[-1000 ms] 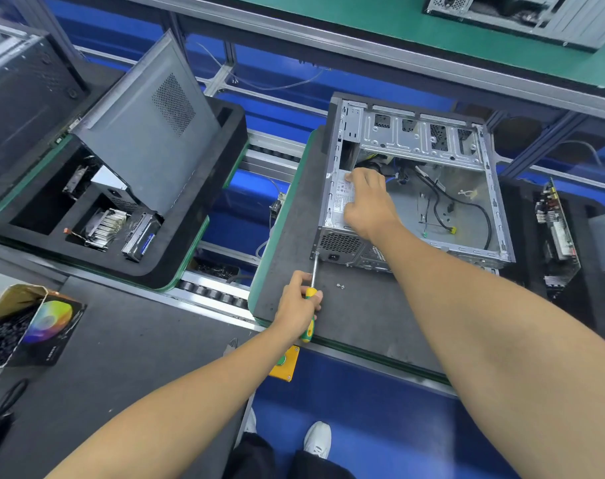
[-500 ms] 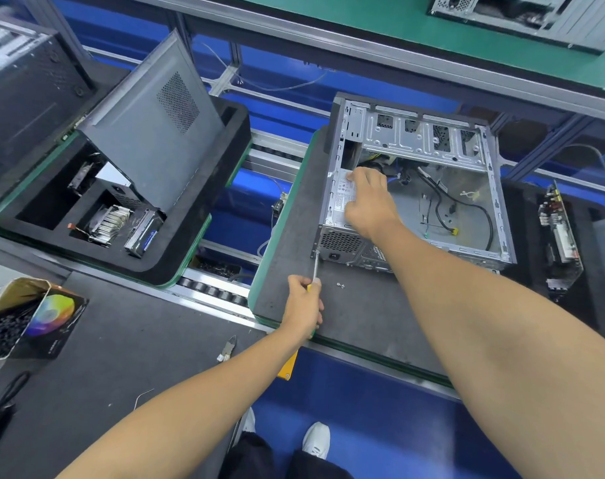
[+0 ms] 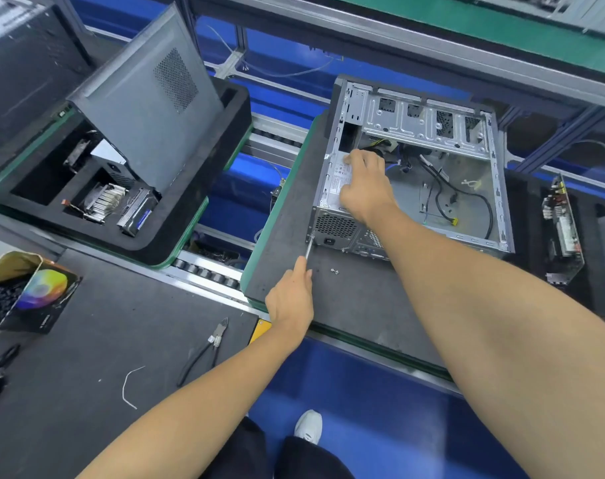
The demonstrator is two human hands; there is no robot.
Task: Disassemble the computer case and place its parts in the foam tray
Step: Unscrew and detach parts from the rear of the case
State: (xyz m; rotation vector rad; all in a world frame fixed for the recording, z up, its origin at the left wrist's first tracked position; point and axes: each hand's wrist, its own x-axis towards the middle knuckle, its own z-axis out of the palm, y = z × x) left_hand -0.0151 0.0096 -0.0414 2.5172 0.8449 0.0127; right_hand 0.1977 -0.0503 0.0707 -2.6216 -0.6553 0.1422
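Lying open computer case [image 3: 467,188], left hand [image 3: 290,302] gripping screwdriver [image 3: 309,248], right hand [image 3: 363,188] flat on it

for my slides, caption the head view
Left hand drives a screwdriver into the case corner; right hand steadies the power supply.
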